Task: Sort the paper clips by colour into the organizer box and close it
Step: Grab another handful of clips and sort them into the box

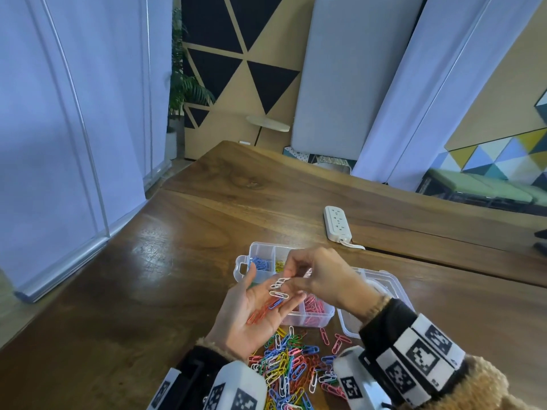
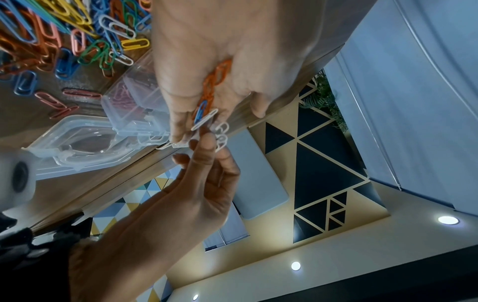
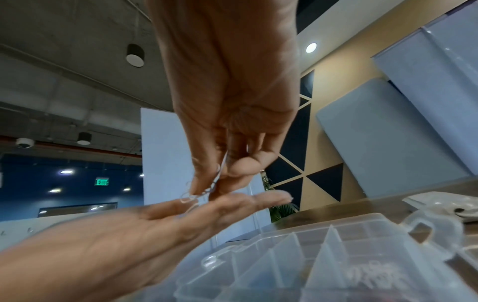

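My left hand (image 1: 260, 306) lies palm up with straight fingers above the clear organizer box (image 1: 313, 319). On the palm rest orange clips (image 1: 260, 313), a blue clip (image 1: 275, 303) and a white clip (image 1: 278, 294). My right hand (image 1: 302, 276) reaches over the left fingertips and pinches white clips (image 1: 279, 282) between thumb and fingers. The left wrist view shows the same white clips (image 2: 222, 135) pinched at the right fingertips (image 2: 207, 139). The box holds blue clips (image 1: 260, 263), yellow clips (image 1: 279, 265) and pink clips (image 1: 313, 306) in separate compartments. A loose mixed pile of clips (image 1: 290, 368) lies near the table's front edge.
The box's open lid (image 1: 381, 279) lies flat to the right of the box. A white power strip (image 1: 337, 223) sits farther back on the wooden table (image 1: 177, 261). Stray pink clips (image 1: 337, 341) lie beside the pile.
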A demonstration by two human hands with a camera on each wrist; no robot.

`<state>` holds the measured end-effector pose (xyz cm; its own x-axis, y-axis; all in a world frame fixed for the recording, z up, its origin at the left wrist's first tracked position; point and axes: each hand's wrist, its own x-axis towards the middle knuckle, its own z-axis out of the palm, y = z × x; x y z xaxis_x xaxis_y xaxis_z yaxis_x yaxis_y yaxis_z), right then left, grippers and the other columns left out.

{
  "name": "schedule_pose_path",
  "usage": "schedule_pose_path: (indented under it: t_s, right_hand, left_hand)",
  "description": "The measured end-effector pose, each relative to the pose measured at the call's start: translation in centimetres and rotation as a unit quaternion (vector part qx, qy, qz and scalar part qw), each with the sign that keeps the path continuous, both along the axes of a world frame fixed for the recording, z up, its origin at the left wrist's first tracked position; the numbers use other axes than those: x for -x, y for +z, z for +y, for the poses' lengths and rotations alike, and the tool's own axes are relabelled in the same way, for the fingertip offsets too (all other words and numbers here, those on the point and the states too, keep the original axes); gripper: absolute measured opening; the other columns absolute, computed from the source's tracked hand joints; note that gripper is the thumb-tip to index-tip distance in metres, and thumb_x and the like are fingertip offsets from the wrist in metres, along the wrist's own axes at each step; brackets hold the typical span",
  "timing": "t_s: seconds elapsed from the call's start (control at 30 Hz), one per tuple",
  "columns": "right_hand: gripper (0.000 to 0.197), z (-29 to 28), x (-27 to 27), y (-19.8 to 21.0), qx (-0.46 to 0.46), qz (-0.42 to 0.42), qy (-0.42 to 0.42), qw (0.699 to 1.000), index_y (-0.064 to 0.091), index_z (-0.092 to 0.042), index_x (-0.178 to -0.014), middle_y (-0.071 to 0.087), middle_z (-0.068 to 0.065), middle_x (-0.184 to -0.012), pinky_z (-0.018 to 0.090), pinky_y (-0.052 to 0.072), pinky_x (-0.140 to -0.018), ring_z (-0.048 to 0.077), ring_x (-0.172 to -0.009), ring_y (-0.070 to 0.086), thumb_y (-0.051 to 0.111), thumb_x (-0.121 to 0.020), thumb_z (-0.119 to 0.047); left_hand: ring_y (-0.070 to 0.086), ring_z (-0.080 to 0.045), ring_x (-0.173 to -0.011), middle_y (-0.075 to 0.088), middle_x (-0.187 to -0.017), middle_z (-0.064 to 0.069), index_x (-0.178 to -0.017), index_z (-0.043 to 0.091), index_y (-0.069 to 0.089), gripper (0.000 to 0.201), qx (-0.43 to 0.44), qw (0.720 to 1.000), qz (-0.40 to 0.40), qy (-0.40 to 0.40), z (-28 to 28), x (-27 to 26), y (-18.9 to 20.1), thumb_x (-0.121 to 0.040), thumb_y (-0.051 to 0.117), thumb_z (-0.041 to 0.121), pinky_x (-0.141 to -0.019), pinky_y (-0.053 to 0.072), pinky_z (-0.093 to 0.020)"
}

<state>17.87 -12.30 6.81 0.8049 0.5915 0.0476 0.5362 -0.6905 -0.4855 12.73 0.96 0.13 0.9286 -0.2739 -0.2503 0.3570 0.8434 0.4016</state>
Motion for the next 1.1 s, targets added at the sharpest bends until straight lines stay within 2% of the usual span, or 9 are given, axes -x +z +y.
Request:
schedule_pose_path:
  t_s: [0.13,0.3,0.47,0.53,0.63,0.7,0.8,0.97,1.1]
  right_hand:
    - [0.02,1.3,1.1,-0.4,0.059,-0.038,-0.015,0.997,0.05,-0.025,-0.074,0.059,-0.006,-0.075,0.025,0.047,-0.07,0.012,-0.077,0.054,0.068,-0.08,-0.019]
    - [0.018,1.7,1.7,-0.4,0.076,-0.035,-0.023,0.996,0.047,-0.024,-0.076,0.054,-0.008,-0.077,0.026,0.04,-0.067,0.012,-0.08,0.051,0.064,-0.081,-0.021]
    - [0.018,1.7,1.3,-0.1,0.024,-0.013,-0.04,0.999,0.051,-0.022,-0.07,0.056,-0.009,-0.066,0.027,0.047,-0.069,0.011,-0.068,0.054,0.068,-0.075,-0.016]
    - [0.018,1.2,0.9,0.3,-0.006,0.016,-0.059,0.998,0.054,-0.021,-0.069,0.062,-0.004,-0.07,0.022,0.046,-0.065,0.009,-0.065,0.056,0.071,-0.074,-0.015]
    - [0.016,-0.4,-0.8,0.7,-0.095,0.037,-0.13,0.986,0.056,-0.015,-0.072,0.068,0.004,-0.074,0.025,0.053,-0.064,0.012,-0.063,0.063,0.071,-0.077,-0.011]
    - [0.013,-1.5,-2.4,0.8,-0.13,0.046,-0.19,0.972,0.054,-0.005,-0.076,0.067,0.012,-0.072,0.024,0.053,-0.057,0.011,-0.053,0.063,0.065,-0.081,-0.002]
    - [0.014,-2.3,-4.5,-0.1,-0.094,0.081,-0.253,0.959,0.052,-0.003,-0.076,0.067,0.019,-0.073,0.023,0.053,-0.053,0.015,-0.051,0.063,0.06,-0.081,0.007]
    - [0.009,-1.7,-7.4,-3.5,0.004,0.098,-0.294,0.951,0.063,0.001,-0.079,0.066,0.021,-0.089,0.038,0.058,-0.074,0.028,-0.074,0.069,0.058,-0.079,0.009]
    - [0.017,-1.5,-7.0,-3.5,0.047,0.054,-0.264,0.962,0.068,0.002,-0.088,0.065,0.013,-0.085,0.03,0.055,-0.079,0.019,-0.072,0.064,0.055,-0.081,0.008]
  left_hand:
    - [0.072,-0.027,-0.082,0.071,-0.098,-0.02,-0.084,-0.002,0.076,0.07,-0.003,1.0,-0.027,0.008,-0.1,-0.1,-0.2,-0.101,0.026,0.043,-0.095,0.045,-0.047]
    - [0.071,-0.026,-0.078,0.071,-0.091,-0.019,-0.081,-0.002,0.077,0.07,-0.008,0.999,-0.028,0.022,-0.2,-0.3,-0.2,-0.102,0.025,0.04,-0.094,0.044,-0.044]
    - [0.072,-0.027,-0.086,0.069,-0.105,-0.023,-0.102,-0.006,0.07,0.061,-0.018,0.999,-0.014,0.033,-0.4,-0.3,-0.1,-0.103,0.028,0.038,-0.08,0.055,-0.045]
    - [0.069,-0.032,-0.095,0.067,-0.109,-0.026,-0.1,-0.01,0.069,0.064,-0.016,0.999,-0.005,0.031,-0.3,-0.2,0.0,-0.102,0.029,0.04,-0.09,0.048,-0.045]
    - [0.056,-0.04,-0.118,0.06,-0.122,-0.03,-0.121,-0.014,0.053,0.065,-0.007,0.999,0.016,0.029,0.1,-0.2,0.0,-0.101,0.029,0.043,-0.103,0.039,-0.045]
    - [0.053,-0.038,-0.122,0.058,-0.125,-0.029,-0.127,-0.012,0.049,0.064,0.007,0.999,0.019,0.033,0.4,-0.4,-0.4,-0.102,0.027,0.042,-0.105,0.04,-0.044]
    - [0.056,-0.038,-0.12,0.059,-0.124,-0.028,-0.126,-0.011,0.05,0.061,0.003,0.998,0.023,0.052,0.6,-0.9,-1.2,-0.102,0.027,0.04,-0.094,0.048,-0.048]
    - [0.052,-0.036,-0.125,0.056,-0.13,-0.027,-0.123,-0.008,0.059,0.066,0.002,0.998,0.004,0.058,0.9,-0.9,-1.7,-0.096,0.029,0.045,-0.1,0.045,-0.043]
    - [0.058,-0.037,-0.117,0.055,-0.13,-0.027,-0.125,-0.009,0.049,0.075,0.014,0.996,0.014,0.081,0.7,-1.3,-1.6,-0.095,0.026,0.056,-0.085,0.056,-0.044]
